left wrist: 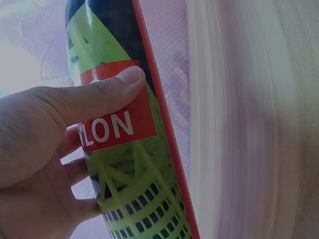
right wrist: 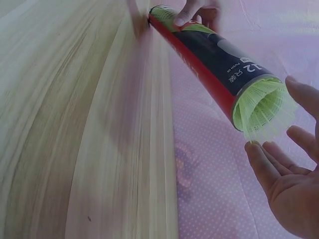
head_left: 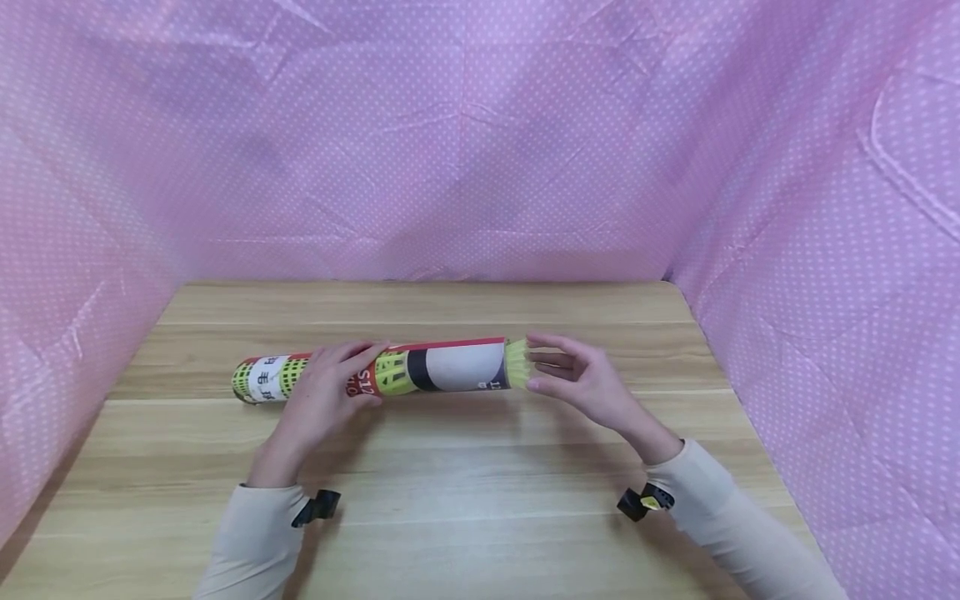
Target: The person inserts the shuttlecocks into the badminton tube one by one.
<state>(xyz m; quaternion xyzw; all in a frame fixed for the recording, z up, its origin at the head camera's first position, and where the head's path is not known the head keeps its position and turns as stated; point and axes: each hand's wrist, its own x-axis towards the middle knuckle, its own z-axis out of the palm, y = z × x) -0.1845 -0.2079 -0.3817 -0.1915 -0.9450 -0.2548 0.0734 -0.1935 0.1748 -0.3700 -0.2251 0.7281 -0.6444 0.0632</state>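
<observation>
My left hand [head_left: 326,396] grips a printed shuttlecock tube [head_left: 457,368] around its left half, the thumb across a red label in the left wrist view. Shadow below suggests the tube's right end is raised off the table. From that end sticks the pale yellow-green netted skirt of a nylon shuttlecock [right wrist: 264,107]. Around this skirt my right hand [head_left: 581,379] spreads its fingers and thumb, with the fingertips [right wrist: 253,147] at its rim. Whether the thumb touches the skirt, I cannot tell. The rest of the shuttlecock is hidden inside the tube.
A wood-grain table [head_left: 465,517] lies under both hands. Pink dotted cloth [head_left: 450,150] hangs behind it and along both sides. Dark wrist cameras [head_left: 318,507] are strapped below the sleeve cuffs.
</observation>
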